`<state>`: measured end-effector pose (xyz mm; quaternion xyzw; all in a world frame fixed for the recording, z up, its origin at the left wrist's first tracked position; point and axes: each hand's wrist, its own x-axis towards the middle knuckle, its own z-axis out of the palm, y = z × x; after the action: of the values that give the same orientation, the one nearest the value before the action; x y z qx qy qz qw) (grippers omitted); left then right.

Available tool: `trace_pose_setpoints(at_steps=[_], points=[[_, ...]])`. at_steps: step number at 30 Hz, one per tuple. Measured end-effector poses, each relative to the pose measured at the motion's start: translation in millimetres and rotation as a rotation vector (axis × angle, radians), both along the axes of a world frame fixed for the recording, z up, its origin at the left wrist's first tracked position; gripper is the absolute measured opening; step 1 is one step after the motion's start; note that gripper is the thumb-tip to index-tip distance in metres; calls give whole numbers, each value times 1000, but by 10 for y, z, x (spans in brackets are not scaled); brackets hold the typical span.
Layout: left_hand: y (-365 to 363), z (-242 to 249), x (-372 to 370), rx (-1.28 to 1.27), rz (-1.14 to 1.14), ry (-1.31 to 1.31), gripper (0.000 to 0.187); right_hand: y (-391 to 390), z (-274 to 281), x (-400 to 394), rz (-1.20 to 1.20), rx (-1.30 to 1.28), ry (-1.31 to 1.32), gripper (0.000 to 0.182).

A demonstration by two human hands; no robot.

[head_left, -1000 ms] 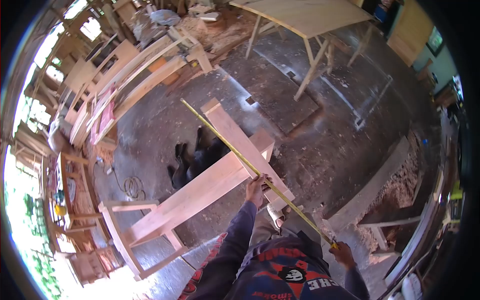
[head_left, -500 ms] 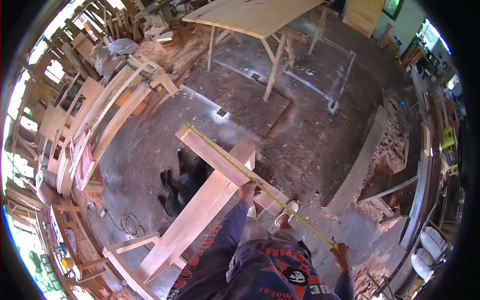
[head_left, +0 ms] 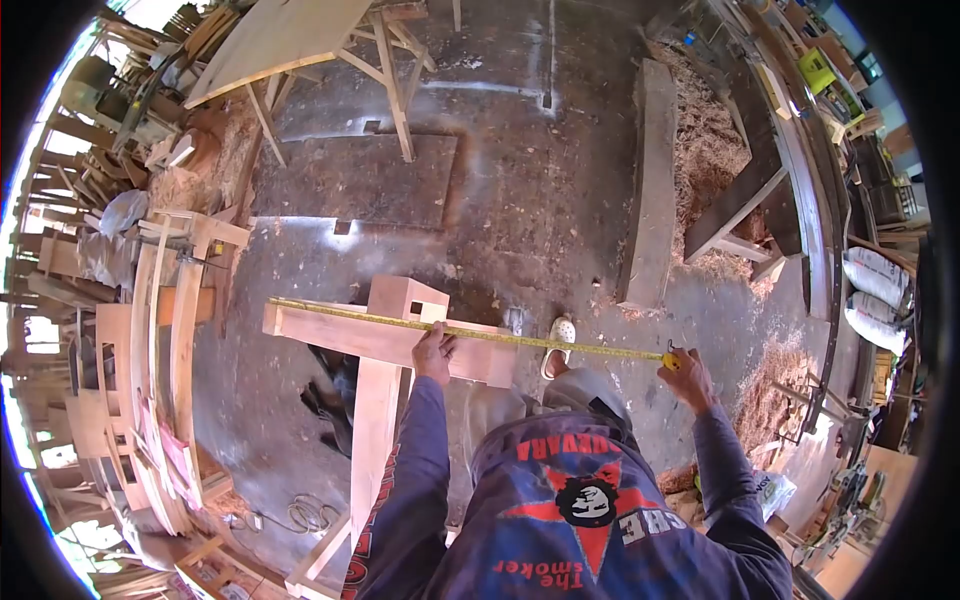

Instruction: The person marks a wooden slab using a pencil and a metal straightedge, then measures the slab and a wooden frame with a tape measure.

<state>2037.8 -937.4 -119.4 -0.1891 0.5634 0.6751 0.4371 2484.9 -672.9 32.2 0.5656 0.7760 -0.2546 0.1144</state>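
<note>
A yellow tape measure (head_left: pixel 590 349) is drawn out along the top of a short wooden board (head_left: pixel 335 330), with its blade running past the board's right end. My right hand (head_left: pixel 690 380) is closed around the yellow tape case, out to the right above the floor. On the board, my left hand (head_left: pixel 434 354) pinches the blade against the wood. The board lies across a longer timber (head_left: pixel 372 415) that stretches back toward me. A squared timber end (head_left: pixel 408 297) with a dark slot sticks out beyond the board.
A black animal (head_left: pixel 335 400), seemingly a dog, lies on the floor left of the long timber. A wooden table (head_left: pixel 280 45) stands far left. Wooden frames (head_left: pixel 180 320) line the left side. A thick plank (head_left: pixel 652 190) and wood shavings (head_left: pixel 705 135) lie at right.
The view has turned to the right, so the board and tape now appear nearly level. Both hands keep their hold on the tape measure, and the tape stays along the board.
</note>
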Motion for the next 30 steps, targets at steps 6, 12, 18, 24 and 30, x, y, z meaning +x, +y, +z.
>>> trace_pose_setpoints(at_steps=[6, 12, 18, 24, 30], points=[[41, -19, 24, -6, 35, 2, 42, 22, -68, 23, -34, -35, -67, 51], [43, 26, 122, 0, -39, -9, 35, 28, -146, 36, 4, -28, -116, 49], [212, 119, 442, 50, -182, -39, 16, 39, -107, -40, -9, -39, -123, 49], [266, 133, 586, -10, -200, 13, 13, 81, -221, 28, 18, -37, -116, 49], [243, 158, 560, -26, -257, 46, 15, 52, -284, 72, 28, -32, -108, 51]])
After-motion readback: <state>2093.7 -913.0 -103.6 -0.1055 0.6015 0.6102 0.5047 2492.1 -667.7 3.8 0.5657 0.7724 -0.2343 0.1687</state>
